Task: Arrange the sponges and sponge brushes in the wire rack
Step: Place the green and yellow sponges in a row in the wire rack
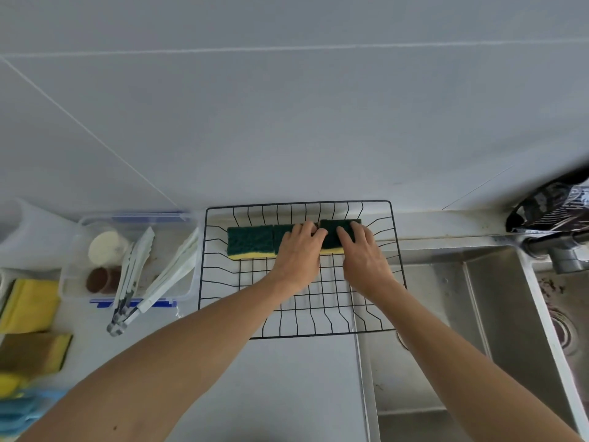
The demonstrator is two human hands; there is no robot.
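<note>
Both hands pressing sponges along the far edge of the wire rack [220, 282].
Left hand [298, 253] lies flat, fingers spread, on the middle sponge [282, 232]; right hand [361, 250] likewise on the right sponge [331, 232]; the left sponge [250, 242] lies uncovered, touching the middle one.

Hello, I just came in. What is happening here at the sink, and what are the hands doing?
A person is lining up green-and-yellow sponges along the far side of a black wire rack beside the sink. Three sponges lie in a row: the left sponge is free, the left hand rests on the middle sponge, and the right hand presses on the right sponge. More sponges wait on the counter at the left, and sponge brushes lie in a clear container.
</note>
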